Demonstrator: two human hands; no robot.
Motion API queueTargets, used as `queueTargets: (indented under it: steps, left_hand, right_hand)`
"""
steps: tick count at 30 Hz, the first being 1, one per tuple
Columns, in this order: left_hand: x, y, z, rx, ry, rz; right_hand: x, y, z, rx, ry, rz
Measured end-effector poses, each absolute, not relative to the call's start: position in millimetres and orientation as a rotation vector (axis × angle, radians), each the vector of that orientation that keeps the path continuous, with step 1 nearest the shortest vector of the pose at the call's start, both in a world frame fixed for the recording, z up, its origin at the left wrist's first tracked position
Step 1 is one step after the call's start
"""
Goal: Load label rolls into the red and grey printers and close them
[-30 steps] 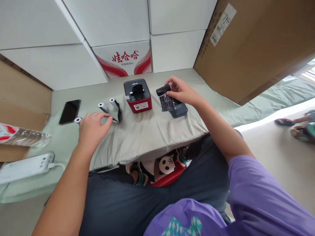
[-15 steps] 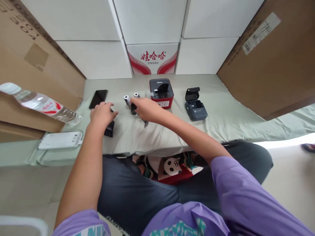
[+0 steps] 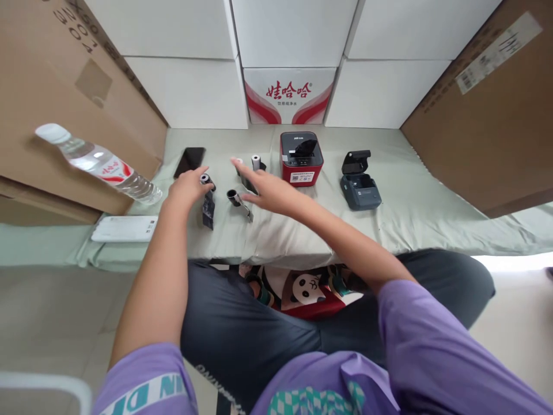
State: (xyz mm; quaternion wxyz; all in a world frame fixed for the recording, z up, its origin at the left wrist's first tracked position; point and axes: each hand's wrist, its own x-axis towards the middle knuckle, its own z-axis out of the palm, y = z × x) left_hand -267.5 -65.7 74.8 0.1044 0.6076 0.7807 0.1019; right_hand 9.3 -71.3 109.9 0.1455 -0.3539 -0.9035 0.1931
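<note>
On the cloth-covered surface, my left hand (image 3: 186, 187) has its thumb and fingers curved around a small roll of paper (image 3: 207, 181). A loose dark strip (image 3: 208, 212) trails from that roll toward me. My right hand (image 3: 270, 189) has its fingers apart and holds nothing. Just left of its thumb is another small roll (image 3: 233, 197) with a dark outside and a short tail. Behind the right hand stands a white-ended roll (image 3: 256, 162); one more is partly hidden by its fingers.
A red and black label printer (image 3: 301, 160) stands behind my right hand. Farther right is a dark grey device (image 3: 360, 190) with its lid up. At left are a phone (image 3: 190, 160), a water bottle (image 3: 106, 164) and a white power bank (image 3: 123, 229). Cardboard boxes (image 3: 496, 115) flank both sides.
My right hand has let go of the dark roll, which now rests on the cloth, and its fingers have spread. The roll at my left hand shows more clearly. The view has shifted left.
</note>
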Motion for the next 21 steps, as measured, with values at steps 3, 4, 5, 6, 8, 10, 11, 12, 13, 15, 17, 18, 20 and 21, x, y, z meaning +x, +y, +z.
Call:
queueTargets:
  steps: [3, 4, 5, 6, 8, 10, 11, 12, 13, 15, 17, 18, 20, 21]
  left_hand:
    - [-260, -67, 82, 1.716, 2.375, 0.289]
    - [-257, -69, 87, 1.739, 2.358, 0.358]
    - [-254, -73, 92, 1.775, 2.319, 0.47]
    - [-249, -76, 98, 1.801, 2.255, 0.622]
    - [-235, -84, 108, 1.786, 2.035, 1.032]
    - [-210, -92, 115, 1.66, 1.672, 1.462]
    - [-194, -96, 118, 1.575, 1.487, 1.62]
    - [-175, -100, 120, 1.496, 1.321, 1.697]
    - [-156, -105, 122, 1.426, 1.184, 1.697]
    - [-118, -113, 122, 1.339, 1.022, 1.595]
    - [-88, -120, 118, 1.247, 1.031, 1.445]
    - [-77, -122, 115, 1.201, 1.056, 1.375]
    - [-62, -125, 104, 1.107, 1.085, 1.245]
    - [-57, -126, 97, 1.081, 1.084, 1.188]
  right_hand:
    - [94, -81, 116, -1.024, -2.412, 0.583]
    - [121, -84, 113, -1.066, -2.364, 0.593]
    - [146, -85, 108, -1.12, -2.314, 0.601]
    - [165, -86, 102, -1.174, -2.256, 0.608]
    - [187, -87, 91, -1.226, -2.143, 0.63]
    - [188, -87, 83, -1.179, -2.084, 0.647]
    - [183, -87, 81, -1.125, -2.076, 0.659]
    - [176, -87, 81, -1.06, -2.074, 0.678]
    - [169, -88, 81, -0.989, -2.07, 0.699]
    - [157, -91, 84, -0.858, -2.05, 0.721]
    - [154, -94, 87, -0.778, -2.02, 0.705]
    - [155, -95, 88, -0.765, -2.004, 0.688]
    - [161, -94, 88, -0.777, -1.973, 0.666]
    - [165, -93, 88, -0.789, -1.963, 0.668]
